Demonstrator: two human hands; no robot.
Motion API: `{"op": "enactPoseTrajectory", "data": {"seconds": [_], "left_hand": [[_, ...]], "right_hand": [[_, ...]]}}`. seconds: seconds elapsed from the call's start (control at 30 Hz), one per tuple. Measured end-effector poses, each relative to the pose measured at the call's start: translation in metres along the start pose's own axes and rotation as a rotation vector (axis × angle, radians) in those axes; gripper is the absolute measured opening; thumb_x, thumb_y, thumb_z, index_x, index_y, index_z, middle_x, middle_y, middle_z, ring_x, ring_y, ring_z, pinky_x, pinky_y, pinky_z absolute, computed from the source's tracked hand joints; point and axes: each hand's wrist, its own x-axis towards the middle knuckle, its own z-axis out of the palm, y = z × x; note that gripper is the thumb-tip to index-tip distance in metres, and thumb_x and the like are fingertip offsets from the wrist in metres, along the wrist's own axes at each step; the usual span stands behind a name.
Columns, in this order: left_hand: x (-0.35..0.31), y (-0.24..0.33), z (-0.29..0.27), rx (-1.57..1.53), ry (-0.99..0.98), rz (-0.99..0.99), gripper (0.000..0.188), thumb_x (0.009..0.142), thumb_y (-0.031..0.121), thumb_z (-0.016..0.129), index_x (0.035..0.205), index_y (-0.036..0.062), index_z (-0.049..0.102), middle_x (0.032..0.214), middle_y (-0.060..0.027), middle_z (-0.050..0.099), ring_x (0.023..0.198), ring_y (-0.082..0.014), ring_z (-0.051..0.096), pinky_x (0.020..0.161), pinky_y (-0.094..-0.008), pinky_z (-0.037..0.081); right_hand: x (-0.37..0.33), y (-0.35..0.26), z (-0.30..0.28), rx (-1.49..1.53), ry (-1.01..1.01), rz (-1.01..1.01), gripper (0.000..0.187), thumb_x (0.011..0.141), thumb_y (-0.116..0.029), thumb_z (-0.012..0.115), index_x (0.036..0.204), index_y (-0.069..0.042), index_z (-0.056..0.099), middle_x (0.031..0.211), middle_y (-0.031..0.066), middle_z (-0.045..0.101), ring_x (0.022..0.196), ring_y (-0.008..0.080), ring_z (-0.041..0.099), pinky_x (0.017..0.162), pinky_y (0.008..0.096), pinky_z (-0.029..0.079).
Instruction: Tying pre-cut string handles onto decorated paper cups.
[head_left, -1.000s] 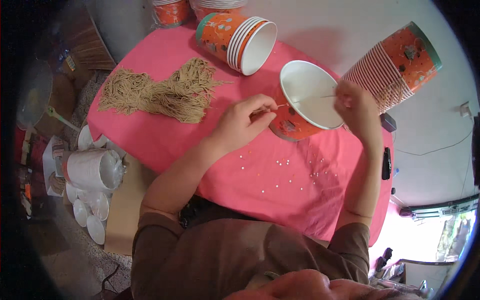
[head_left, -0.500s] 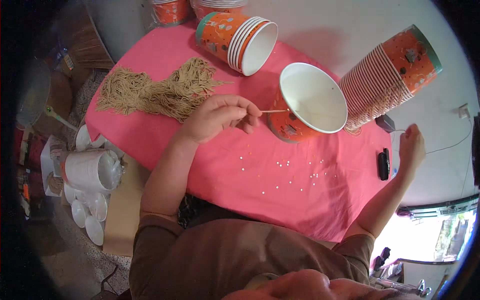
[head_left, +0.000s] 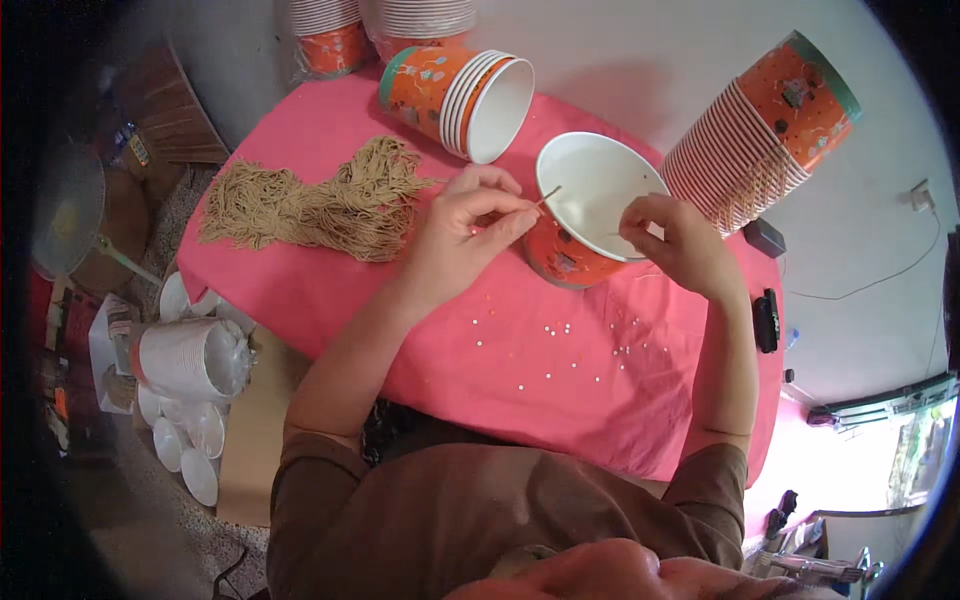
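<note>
A large paper bucket, orange outside and white inside, stands tilted on the table in front of me. At its left rim my left hand pinches a thin brown cord, whose short end sticks out past the fingertips over the opening. My right hand is at the bucket's right rim, thumb and fingers curled together. What those fingers hold, if anything, is too small to make out. Left of my left hand lies a bundle of tan cords.
Nested orange buckets lie behind the bundle. A tall leaning stack with cords hanging from it is at the right. Small white dots are scattered over the pink cloth. A black object lies near the right edge.
My right hand has come in from the far right to the bucket's right rim. My left hand has shifted slightly right, closer to the left rim.
</note>
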Motion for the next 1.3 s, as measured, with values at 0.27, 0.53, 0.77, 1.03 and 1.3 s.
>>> {"op": "enactPoseTrajectory", "data": {"seconds": [0.27,0.53,0.77,1.03,1.3], "left_hand": [[0.011,0.02,0.024,-0.141,-0.072,-0.314,0.017,0.092,0.011,0.062,0.098,-0.0032,0.068,0.073,-0.0018,0.064,0.064,-0.0076,0.057,0.058,-0.0244,0.048],[0.006,0.005,0.022,-0.251,-0.202,-0.356,0.016,0.093,0.011,0.06,0.098,-0.0014,0.069,0.075,0.003,0.061,0.065,-0.0044,0.053,0.056,-0.022,0.042],[0.002,-0.008,0.01,-0.657,-0.224,-0.601,0.016,0.094,0.016,0.062,0.097,0.0019,0.069,0.068,0.0068,0.054,0.058,-0.0004,0.041,0.049,-0.0189,0.031],[0.005,0.0,0.013,-0.571,-0.114,-0.559,0.015,0.092,0.012,0.063,0.1,-0.0009,0.066,0.076,0.0028,0.06,0.068,-0.0028,0.052,0.06,-0.0188,0.043],[0.001,0.003,0.011,-0.497,-0.095,-0.505,0.013,0.093,0.01,0.06,0.098,-0.0013,0.064,0.082,0.0011,0.062,0.073,-0.0045,0.055,0.065,-0.0201,0.047]], "right_hand": [[0.008,-0.041,0.006,0.305,0.153,-0.106,0.005,0.092,-0.003,0.057,0.092,0.002,0.058,0.078,0.0021,0.058,0.068,0.0076,0.051,0.06,0.0246,0.042],[0.031,-0.028,0.036,0.453,0.313,-0.039,0.006,0.086,-0.002,0.062,0.09,0.001,0.06,0.076,0.0082,0.06,0.068,0.0154,0.056,0.062,0.0275,0.045],[0.02,-0.035,0.036,0.3,0.447,-0.253,0.014,0.075,0.003,0.069,0.088,0.0,0.065,0.085,0.0095,0.065,0.079,0.0224,0.061,0.07,0.0332,0.048],[0.016,-0.028,0.031,0.276,0.486,-0.165,0.01,0.076,0.003,0.068,0.085,0.002,0.063,0.078,0.0115,0.062,0.074,0.0238,0.061,0.066,0.0321,0.047],[0.015,-0.032,0.031,0.235,0.442,-0.266,0.007,0.078,-0.006,0.07,0.085,-0.003,0.069,0.077,0.0094,0.063,0.075,0.0256,0.061,0.07,0.0358,0.044]]}}
